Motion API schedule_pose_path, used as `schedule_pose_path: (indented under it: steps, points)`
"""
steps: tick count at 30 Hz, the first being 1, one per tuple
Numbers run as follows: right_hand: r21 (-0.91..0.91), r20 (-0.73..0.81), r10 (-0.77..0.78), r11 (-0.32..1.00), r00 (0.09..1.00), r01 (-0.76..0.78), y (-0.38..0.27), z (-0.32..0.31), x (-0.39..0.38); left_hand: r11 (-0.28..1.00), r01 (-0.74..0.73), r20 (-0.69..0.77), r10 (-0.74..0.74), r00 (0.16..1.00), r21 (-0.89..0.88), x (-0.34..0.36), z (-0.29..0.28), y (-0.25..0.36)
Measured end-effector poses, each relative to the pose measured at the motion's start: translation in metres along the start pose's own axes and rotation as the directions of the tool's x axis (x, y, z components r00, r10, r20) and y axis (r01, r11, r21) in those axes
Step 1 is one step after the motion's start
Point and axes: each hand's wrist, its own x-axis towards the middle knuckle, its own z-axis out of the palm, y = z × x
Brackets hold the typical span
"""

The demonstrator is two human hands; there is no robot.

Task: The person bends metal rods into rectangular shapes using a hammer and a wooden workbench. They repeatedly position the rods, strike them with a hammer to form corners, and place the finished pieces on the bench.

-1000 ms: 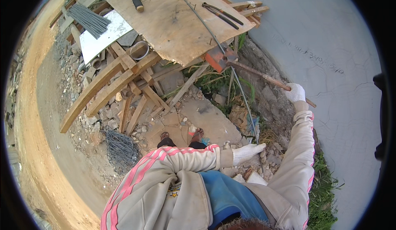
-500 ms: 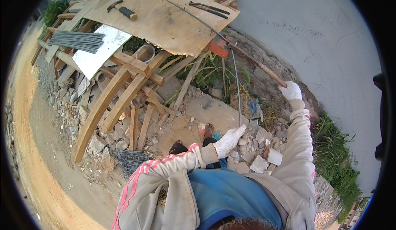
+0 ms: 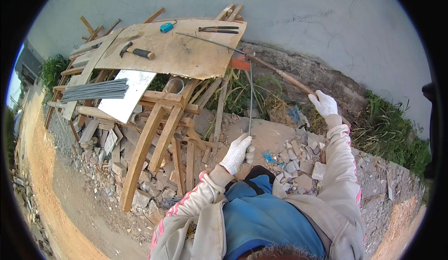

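Left hand (image 3: 237, 153), gloved, centre frame: pinches lower end of thin steel rod (image 3: 250, 97) running up to the bender. Right hand (image 3: 324, 104), right of centre: fist closed round long lever handle (image 3: 280, 75). Plywood bench (image 3: 186, 50), upper left: hammer (image 3: 136, 51), pliers (image 3: 218, 28). Containers: none discernible.

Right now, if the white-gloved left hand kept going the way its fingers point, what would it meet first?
The left hand points up along the thin steel rod it grips; following that, it would probably first meet the orange bending tool at the plywood bench edge, though depth is unclear.
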Motion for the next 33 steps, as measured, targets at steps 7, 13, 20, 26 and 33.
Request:
schedule_pose_path:
  steps: [7,13,20,26,33]
  points:
    - [0.07,0.098,0.075,0.994,0.992,-0.082,0.084,0.013,-0.034,0.999,-0.029,-0.087,0.031,0.996,0.027,0.004,0.012,-0.008]
    - [0.137,0.092,0.055,0.988,0.994,-0.067,0.097,0.047,-0.029,0.999,0.027,-0.099,-0.029,0.995,-0.021,0.002,0.022,-0.007]
    - [0.174,0.137,0.077,0.98,0.988,-0.1,0.096,0.066,-0.033,1.0,-0.024,-0.117,0.026,0.993,0.016,0.006,0.024,-0.015]
    - [0.133,0.06,0.124,0.982,0.99,-0.131,0.072,0.057,-0.057,0.999,-0.013,-0.113,0.017,0.993,0.034,0.007,0.008,-0.015]
    - [0.067,0.085,0.215,0.973,0.973,-0.221,0.043,0.025,-0.075,0.999,0.01,-0.095,-0.005,0.995,0.053,0.003,-0.011,0.004]
